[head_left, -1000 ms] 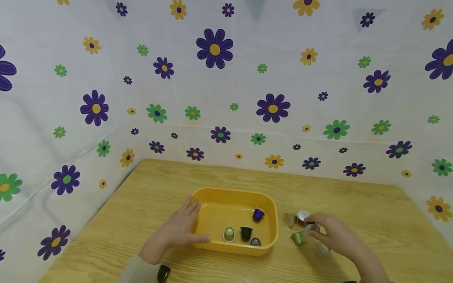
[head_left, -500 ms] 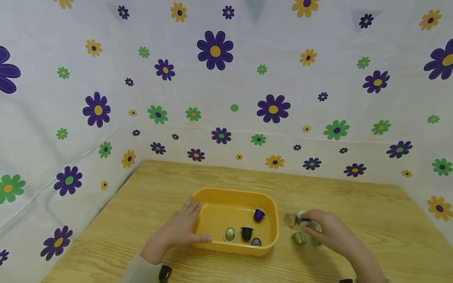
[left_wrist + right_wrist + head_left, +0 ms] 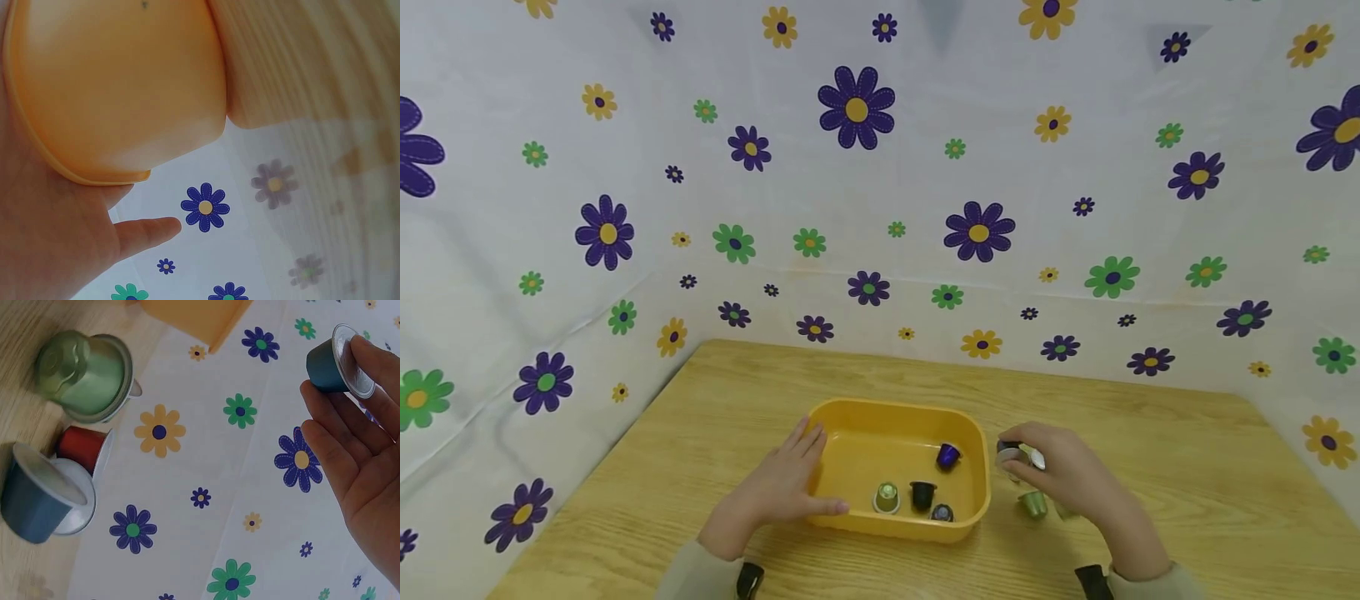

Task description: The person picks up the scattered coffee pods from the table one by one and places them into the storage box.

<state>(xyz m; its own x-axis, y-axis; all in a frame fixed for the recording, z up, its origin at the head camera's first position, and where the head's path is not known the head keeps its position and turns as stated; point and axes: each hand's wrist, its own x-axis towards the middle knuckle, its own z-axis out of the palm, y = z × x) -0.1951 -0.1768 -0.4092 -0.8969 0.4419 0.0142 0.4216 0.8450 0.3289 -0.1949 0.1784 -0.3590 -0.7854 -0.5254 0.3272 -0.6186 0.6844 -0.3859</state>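
Note:
My right hand (image 3: 1071, 467) pinches a dark coffee capsule (image 3: 1007, 448) just beyond the tray's right end. In the right wrist view this capsule (image 3: 326, 367) looks teal-blue with a silver foil lid, held between thumb and fingers. With its fingers extended, my left hand (image 3: 778, 487) rests on the left end of the yellow tray (image 3: 857, 454). Inside the tray lie a purple capsule (image 3: 947, 456), a green-gold capsule (image 3: 887, 496), a black capsule (image 3: 922, 496) and a grey capsule (image 3: 942, 512).
On the wooden table (image 3: 760, 383), right of the tray, lies a green capsule (image 3: 1033, 503). The right wrist view also shows a red capsule (image 3: 81, 449) and a blue capsule (image 3: 34, 500) near it. A flower-patterned sheet (image 3: 910, 183) hangs behind the table.
My right hand has lifted a dark capsule from the loose group and moved left toward the tray. My left hand has stayed on the tray.

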